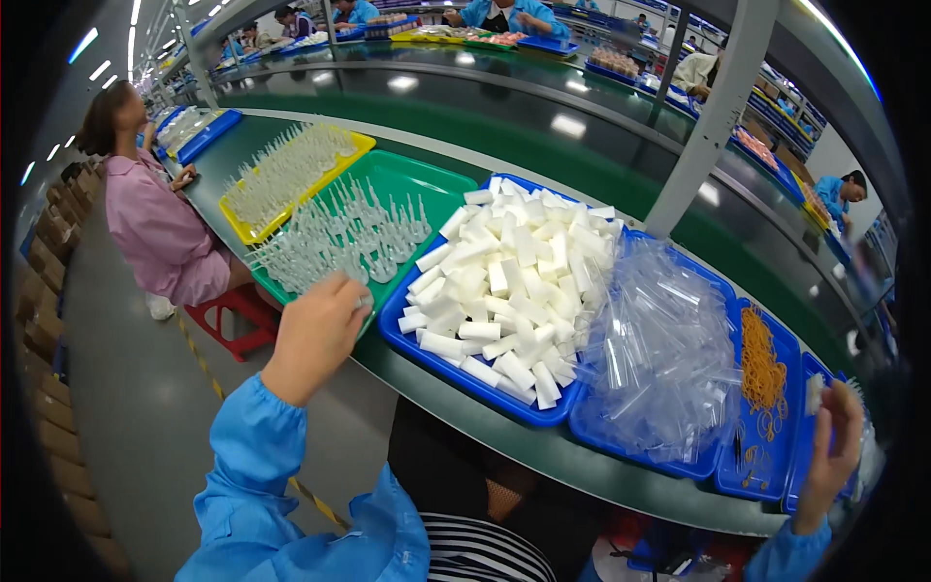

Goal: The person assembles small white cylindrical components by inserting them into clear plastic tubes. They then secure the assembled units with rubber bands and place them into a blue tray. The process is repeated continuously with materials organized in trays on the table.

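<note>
My left hand is closed at the near corner of a green tray. A small clear plastic piece shows at its fingertips, mostly hidden by the fingers. Many clear pointed plastic pieces stand upright in rows in that tray. At the far right my right hand is raised beside a blue tray, its fingers bent. A small whitish piece sits at the tips of its thumb and forefinger; its kind is too small to make out.
A blue tray holds heaped white foam blocks. To its right lie clear plastic sleeves and orange rubber bands in blue trays. A yellow tray stands farther left. A metal post rises behind; a person in pink sits left.
</note>
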Available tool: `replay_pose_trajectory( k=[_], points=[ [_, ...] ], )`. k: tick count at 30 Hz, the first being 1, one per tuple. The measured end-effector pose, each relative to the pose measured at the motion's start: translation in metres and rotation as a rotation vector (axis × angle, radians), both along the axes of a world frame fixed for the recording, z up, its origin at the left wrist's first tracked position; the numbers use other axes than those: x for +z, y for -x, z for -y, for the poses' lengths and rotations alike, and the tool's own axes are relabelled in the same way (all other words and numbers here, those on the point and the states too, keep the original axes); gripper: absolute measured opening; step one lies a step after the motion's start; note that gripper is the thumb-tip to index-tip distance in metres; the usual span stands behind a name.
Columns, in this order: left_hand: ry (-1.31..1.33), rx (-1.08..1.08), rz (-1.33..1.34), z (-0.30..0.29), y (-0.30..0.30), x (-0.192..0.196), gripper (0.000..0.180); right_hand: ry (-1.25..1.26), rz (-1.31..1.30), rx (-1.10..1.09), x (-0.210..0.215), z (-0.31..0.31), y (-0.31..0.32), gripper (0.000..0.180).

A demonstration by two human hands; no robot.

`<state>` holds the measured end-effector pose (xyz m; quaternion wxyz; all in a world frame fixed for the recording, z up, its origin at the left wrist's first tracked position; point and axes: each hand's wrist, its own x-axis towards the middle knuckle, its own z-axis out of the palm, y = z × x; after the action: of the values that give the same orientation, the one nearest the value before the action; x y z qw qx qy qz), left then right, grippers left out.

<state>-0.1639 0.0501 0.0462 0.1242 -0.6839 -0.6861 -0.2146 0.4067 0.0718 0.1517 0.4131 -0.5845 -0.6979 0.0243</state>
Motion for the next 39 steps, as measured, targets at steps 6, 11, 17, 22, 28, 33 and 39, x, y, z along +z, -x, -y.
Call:
replay_pose_trajectory(
  k=[6, 11, 17, 22, 28, 33, 39],
  points=[
    [0.004, 0.131, -0.142, 0.001, 0.031, -0.025, 0.033, -0.022, 0.528, 0.867, -0.001, -0.033, 0.194, 0.033],
    [-0.108, 0.023, -0.043, 0.006, 0.020, -0.014, 0.027, -0.213, 0.790, 0.917, -0.035, -0.059, 0.263, 0.028],
    [-0.310, -0.080, 0.052, 0.031, -0.004, 0.001, 0.035, -0.127, 0.776, 0.880, -0.070, -0.093, 0.294, 0.025],
    [-0.470, -0.299, 0.310, 0.042, -0.045, -0.025, 0.044, -0.141, 0.528, 0.874, -0.055, -0.095, 0.299, 0.018],
    [-0.389, -0.454, 0.634, 0.027, -0.110, -0.044, 0.043, 0.256, 0.217, 0.955, -0.016, -0.041, 0.281, 0.028],
    [-0.340, -0.555, 0.771, 0.029, -0.135, -0.049, 0.043, 0.518, -0.044, 0.964, -0.034, -0.001, 0.254, 0.030],
    [-0.279, -0.589, 0.733, 0.042, -0.143, -0.042, 0.039, 0.691, -0.438, 0.760, -0.068, 0.017, 0.231, 0.028]
  ],
)
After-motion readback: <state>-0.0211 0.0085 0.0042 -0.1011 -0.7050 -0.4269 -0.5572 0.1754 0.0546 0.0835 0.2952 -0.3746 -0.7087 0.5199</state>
